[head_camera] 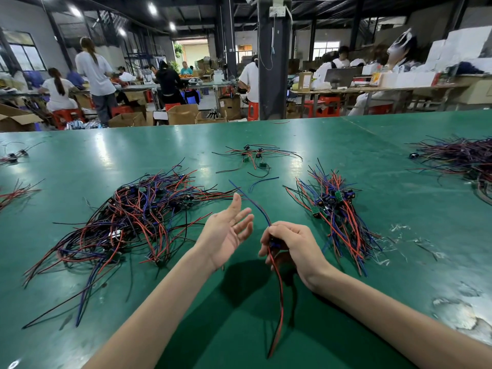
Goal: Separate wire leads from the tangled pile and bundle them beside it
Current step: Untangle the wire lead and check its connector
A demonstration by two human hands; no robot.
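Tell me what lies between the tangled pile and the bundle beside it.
Head view: the open left hand and the right hand gripping one wire lead, over bare green table.

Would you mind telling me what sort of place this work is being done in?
Most likely a factory assembly hall: a long green workbench holds a tangled pile of wire leads, other workers sit at tables behind, and cardboard cartons stand beside them.

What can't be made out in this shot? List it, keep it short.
All head view:
- Connector on the lead held in the right hand: curled fingers mostly cover it.
- Lead count in the tangled pile: wires overlap.
- Far pile: cut off by the right edge.
- Markings on parts in the bundle: too small.
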